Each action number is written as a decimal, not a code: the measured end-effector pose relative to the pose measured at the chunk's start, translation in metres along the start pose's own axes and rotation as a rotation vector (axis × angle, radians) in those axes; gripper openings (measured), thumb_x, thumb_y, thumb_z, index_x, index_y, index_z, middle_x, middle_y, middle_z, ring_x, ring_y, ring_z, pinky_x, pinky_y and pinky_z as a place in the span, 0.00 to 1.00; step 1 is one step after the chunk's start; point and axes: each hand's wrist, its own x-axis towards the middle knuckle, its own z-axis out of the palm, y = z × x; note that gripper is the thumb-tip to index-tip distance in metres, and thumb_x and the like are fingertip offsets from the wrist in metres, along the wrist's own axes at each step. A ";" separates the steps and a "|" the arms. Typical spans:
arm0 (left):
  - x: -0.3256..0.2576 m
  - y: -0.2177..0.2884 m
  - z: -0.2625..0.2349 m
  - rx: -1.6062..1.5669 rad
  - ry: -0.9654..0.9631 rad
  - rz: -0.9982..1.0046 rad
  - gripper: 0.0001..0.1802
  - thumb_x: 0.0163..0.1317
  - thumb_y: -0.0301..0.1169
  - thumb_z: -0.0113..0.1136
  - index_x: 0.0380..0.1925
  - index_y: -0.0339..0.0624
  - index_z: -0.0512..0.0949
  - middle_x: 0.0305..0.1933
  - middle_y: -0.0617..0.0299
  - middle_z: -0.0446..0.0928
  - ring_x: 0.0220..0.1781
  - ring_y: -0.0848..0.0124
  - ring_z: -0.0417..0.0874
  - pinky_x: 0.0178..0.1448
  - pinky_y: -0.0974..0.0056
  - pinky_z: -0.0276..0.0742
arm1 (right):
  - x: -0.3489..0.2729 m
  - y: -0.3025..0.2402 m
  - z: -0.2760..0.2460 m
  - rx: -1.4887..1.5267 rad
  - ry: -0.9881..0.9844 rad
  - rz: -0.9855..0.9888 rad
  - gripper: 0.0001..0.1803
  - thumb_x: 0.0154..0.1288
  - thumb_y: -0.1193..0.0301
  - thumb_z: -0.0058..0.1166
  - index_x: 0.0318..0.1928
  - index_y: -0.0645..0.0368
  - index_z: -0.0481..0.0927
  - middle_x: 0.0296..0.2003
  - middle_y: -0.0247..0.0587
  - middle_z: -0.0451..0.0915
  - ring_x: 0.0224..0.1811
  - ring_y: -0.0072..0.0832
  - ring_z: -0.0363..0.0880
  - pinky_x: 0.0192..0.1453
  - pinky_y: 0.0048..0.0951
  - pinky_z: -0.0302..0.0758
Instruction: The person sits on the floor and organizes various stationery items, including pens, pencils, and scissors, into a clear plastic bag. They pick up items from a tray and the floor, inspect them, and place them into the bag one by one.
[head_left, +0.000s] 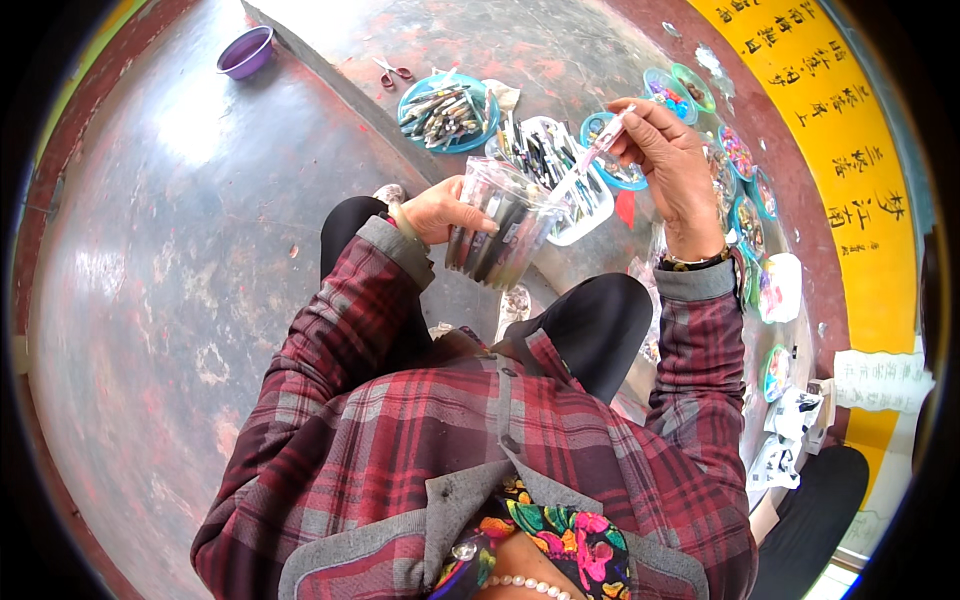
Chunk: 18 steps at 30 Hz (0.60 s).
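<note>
My left hand (445, 212) is wrapped round the side of a clear plastic container (503, 177), which tilts in front of my knees. Several dark pens (492, 245) stand inside it. To the right and higher up, my right hand (672, 165) pinches a slim pink-and-white pen-like thing (612, 138) between thumb and fingers; its exact kind is unclear. It slants down toward the container's mouth. Just beyond the container lies a white basket (588, 232) of loose pens, partly hidden by it. Left of that basket stands a round blue basket (404, 108) heaped with light-coloured pens.
Red-handled scissors (394, 74) lie beyond the blue basket. A purple basin (245, 54) stands far left by a raised floor edge (345, 90). Several round baskets of small parts line the right side, including a green one (695, 85). Another person's dark-clad leg (815, 510) shows at lower right.
</note>
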 end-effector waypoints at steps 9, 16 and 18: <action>0.001 -0.001 0.004 0.044 0.059 0.008 0.32 0.43 0.26 0.65 0.53 0.32 0.69 0.44 0.54 0.77 0.46 0.65 0.79 0.54 0.60 0.73 | 0.004 0.015 0.012 -0.104 -0.144 0.023 0.09 0.64 0.71 0.54 0.42 0.62 0.77 0.28 0.32 0.78 0.28 0.15 0.76 0.33 0.16 0.71; 0.002 -0.001 0.003 0.051 0.067 0.013 0.29 0.44 0.28 0.64 0.50 0.33 0.72 0.43 0.54 0.78 0.44 0.66 0.79 0.52 0.61 0.74 | 0.004 0.026 0.021 -0.093 -0.151 0.014 0.08 0.59 0.74 0.58 0.39 0.59 0.75 0.27 0.35 0.79 0.31 0.18 0.78 0.35 0.18 0.73; 0.003 0.000 0.005 0.054 0.080 0.021 0.29 0.44 0.28 0.64 0.50 0.33 0.72 0.43 0.55 0.78 0.44 0.66 0.79 0.52 0.61 0.74 | 0.004 0.034 0.021 -0.101 -0.152 0.017 0.08 0.58 0.75 0.59 0.38 0.60 0.75 0.28 0.35 0.79 0.32 0.19 0.78 0.35 0.19 0.73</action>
